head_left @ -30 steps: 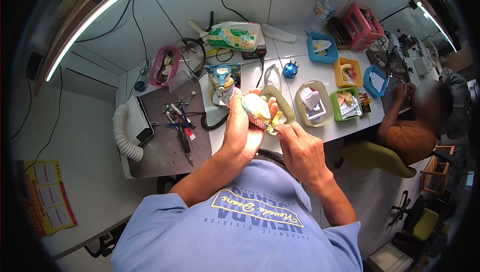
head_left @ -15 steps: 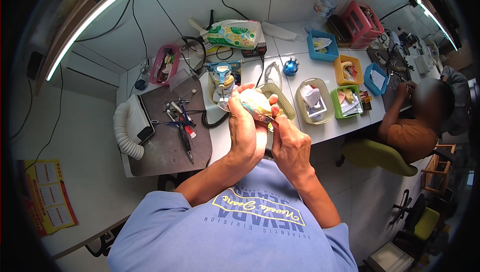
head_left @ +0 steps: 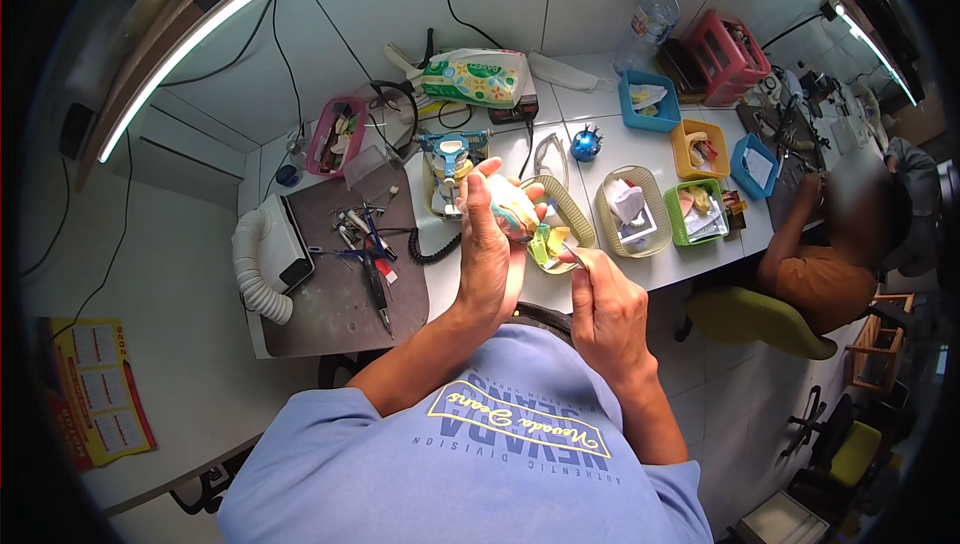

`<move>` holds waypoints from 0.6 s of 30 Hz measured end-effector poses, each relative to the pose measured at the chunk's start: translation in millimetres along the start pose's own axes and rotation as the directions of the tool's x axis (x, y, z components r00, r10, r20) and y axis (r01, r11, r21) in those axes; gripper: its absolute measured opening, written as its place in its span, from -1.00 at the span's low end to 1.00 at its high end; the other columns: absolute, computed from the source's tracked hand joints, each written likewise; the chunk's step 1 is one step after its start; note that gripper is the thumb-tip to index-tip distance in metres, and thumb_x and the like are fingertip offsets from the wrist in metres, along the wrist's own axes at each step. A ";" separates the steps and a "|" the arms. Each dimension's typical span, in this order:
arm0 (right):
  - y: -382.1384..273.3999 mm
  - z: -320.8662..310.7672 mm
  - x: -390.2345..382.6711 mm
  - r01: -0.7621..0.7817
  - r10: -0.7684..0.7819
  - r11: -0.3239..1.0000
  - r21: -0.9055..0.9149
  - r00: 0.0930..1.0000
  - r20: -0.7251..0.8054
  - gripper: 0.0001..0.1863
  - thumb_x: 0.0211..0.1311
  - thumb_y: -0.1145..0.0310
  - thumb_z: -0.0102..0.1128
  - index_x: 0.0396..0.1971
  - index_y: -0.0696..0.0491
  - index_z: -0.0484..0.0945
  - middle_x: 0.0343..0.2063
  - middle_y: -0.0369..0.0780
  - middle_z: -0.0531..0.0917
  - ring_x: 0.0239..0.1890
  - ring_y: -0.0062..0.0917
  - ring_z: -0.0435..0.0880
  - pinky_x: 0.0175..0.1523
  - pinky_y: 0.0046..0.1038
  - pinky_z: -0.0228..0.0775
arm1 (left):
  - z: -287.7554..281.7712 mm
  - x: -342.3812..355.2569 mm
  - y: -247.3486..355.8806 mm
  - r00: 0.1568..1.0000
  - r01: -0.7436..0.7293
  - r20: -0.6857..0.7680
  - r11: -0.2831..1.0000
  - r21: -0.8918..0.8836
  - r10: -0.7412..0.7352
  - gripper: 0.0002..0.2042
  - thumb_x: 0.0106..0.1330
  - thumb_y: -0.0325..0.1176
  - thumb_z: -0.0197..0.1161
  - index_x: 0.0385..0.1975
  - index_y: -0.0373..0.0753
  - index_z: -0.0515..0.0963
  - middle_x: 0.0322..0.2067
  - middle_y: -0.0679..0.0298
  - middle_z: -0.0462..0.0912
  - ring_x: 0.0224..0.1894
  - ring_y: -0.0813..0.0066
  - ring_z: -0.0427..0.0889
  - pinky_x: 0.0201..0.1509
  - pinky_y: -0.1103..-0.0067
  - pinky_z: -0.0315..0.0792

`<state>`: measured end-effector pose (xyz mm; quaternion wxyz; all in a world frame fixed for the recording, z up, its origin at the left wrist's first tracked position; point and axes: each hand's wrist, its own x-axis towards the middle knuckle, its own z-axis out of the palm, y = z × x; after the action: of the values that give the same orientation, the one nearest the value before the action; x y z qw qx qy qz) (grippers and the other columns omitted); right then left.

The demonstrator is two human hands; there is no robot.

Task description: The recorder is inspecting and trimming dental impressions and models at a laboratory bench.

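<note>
My left hand (head_left: 490,259) is wrapped around a rounded, pale lump with pink and teal patches (head_left: 514,212), which looks like a dental cast. Its underside is hidden by my palm and fingers. To the right and slightly nearer, my right hand (head_left: 610,306) pinches a thin, dark-tipped hand tool (head_left: 573,254). The tool's tip stands apart from the lump. Under and beyond both hands sits a pale green oval basket (head_left: 577,216) with green and yellow pieces (head_left: 547,244) in it. Just behind my left hand stands a blue dental articulator (head_left: 453,151).
A dark mat (head_left: 330,319) at the left bears a black handpiece (head_left: 375,294), several small tools and a white suction hose (head_left: 250,264). Rightward are a cream basket (head_left: 607,229), a green basket (head_left: 683,231) and a blue spiky ball (head_left: 586,144). A co-worker (head_left: 825,284) sits at right.
My right hand has moved right and toward me, drawing the tool away from the lump. My left hand still holds the lump, its fingers now more spread.
</note>
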<state>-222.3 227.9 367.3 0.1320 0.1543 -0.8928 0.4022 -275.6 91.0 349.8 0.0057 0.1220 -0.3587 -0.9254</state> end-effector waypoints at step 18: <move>-6.9 -18.5 25.6 0.139 -0.084 0.950 -0.281 0.976 0.201 -0.81 0.23 0.50 0.13 -0.15 0.10 0.54 -0.37 -0.17 0.59 -0.39 -0.27 0.64 -0.35 -0.31 0.49 | 9.1 -23.5 14.9 0.981 -0.045 0.193 0.997 0.064 0.032 -0.44 0.20 -0.22 0.01 0.24 -0.16 0.13 0.05 0.16 0.31 0.21 0.22 0.41 0.26 0.30 0.38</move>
<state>-241.1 233.3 393.1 0.0920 0.2203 -0.9407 0.2410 -256.0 88.2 371.4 -0.0151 0.0255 -0.3911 -0.9199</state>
